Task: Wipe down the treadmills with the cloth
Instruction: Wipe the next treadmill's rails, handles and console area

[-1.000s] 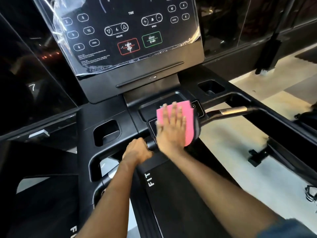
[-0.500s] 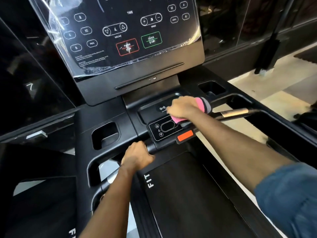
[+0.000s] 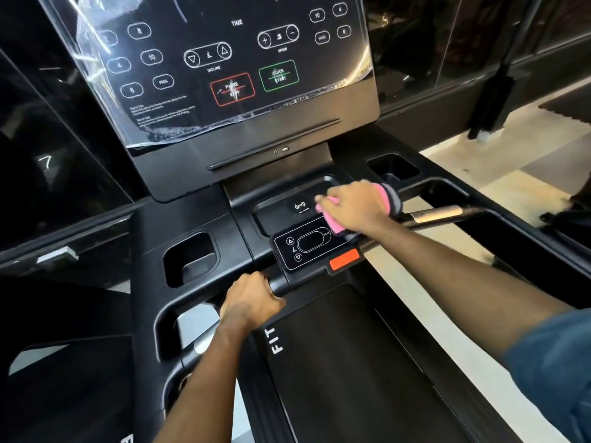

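While the left hand (image 3: pixel 252 298) grips the handlebar (image 3: pixel 281 284) along the front edge of the treadmill (image 3: pixel 335 362) console, the right hand (image 3: pixel 355 206) beyond it holds the bunched pink cloth (image 3: pixel 331 219) down at the right edge of the recessed tray (image 3: pixel 281 215), just past the small control pad (image 3: pixel 307 244). The film-covered display (image 3: pixel 224 75) rises behind.

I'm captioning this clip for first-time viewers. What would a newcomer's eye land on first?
The pink cloth, held by the right hand on the tray below the console, pops against the black treadmill. Above it, the red pause/stop button and green quick start button show under wrinkled plastic film; an orange tab sits at the front edge of the small keypad. The left hand grips the front handlebar.
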Tool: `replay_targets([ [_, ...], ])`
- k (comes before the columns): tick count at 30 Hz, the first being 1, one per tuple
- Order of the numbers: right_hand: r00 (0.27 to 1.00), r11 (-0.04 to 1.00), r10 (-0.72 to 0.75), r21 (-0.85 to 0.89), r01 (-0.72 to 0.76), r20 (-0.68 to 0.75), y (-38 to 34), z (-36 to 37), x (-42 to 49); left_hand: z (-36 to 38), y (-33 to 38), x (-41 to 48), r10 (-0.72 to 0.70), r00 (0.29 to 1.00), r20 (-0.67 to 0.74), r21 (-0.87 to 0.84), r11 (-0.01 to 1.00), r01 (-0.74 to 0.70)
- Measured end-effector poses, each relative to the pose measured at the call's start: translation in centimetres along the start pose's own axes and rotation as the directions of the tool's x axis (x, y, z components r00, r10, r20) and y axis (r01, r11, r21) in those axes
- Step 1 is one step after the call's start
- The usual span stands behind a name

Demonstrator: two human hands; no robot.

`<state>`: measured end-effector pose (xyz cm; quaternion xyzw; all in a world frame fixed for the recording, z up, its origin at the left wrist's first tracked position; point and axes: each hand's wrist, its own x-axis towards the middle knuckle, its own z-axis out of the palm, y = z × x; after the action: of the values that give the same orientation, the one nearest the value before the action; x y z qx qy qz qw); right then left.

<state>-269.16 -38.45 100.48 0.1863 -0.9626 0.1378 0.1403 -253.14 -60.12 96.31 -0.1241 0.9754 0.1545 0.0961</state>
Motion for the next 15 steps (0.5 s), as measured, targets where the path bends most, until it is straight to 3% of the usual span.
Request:
replay_targets([
  [2,0.965,0.959,0.258,0.137,-0.249,-0.054,2.4,0.2,-0.3,0.2,-0.2,0.2,0.009,1.0,-0.004,0.013,1.0,-0.009],
  [4,0.85,0.828,0.52,0.296,-0.475,-0.09,3.0,1.1,-1.2,0.4,-0.2,0.2,0.017,1.0,-0.013,0.014,1.0,-0.017],
  [8,0.734,0.806,0.587,0.332,-0.49,-0.34,0.1,4.4,-5.1,0.6,-0.2,0.4,0.036,0.999,-0.022,0.018,0.999,-0.035],
  [11,0.661,0.714,0.689,0.435,-0.549,-0.297,-3.1,6.2,-7.8,0.6,-0.3,0.4,0.032,0.999,-0.031,0.027,0.999,-0.031],
  [13,0.636,0.64,0.728,0.585,-0.498,-0.256,-5.3,7.0,-9.6,0.5,-0.3,0.4,0.032,0.999,-0.025,0.015,0.999,-0.032],
  [15,0.61,0.451,0.781,0.795,-0.406,-0.132,-7.7,7.0,-11.0,0.5,-0.4,0.4,0.04,0.999,-0.019,0.012,0.999,-0.039],
])
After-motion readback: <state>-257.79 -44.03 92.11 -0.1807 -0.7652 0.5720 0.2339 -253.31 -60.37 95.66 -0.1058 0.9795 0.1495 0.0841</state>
